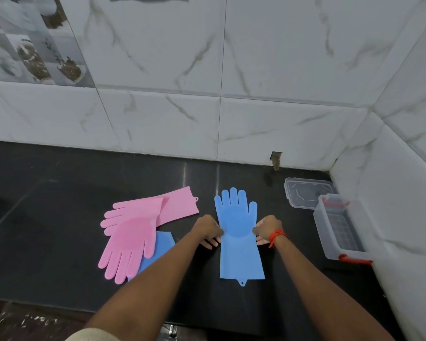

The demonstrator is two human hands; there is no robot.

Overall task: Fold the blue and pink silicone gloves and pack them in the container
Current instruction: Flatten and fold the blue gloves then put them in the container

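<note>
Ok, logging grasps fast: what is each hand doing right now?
Left hand: pinching the left edge of the flat blue glove.
Right hand: pinching the same glove's right edge.

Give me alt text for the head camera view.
Both hands, left hand and right hand, pinch the sides of a flat blue glove on a black counter. Pink gloves lie left; an open clear container sits right.
</note>
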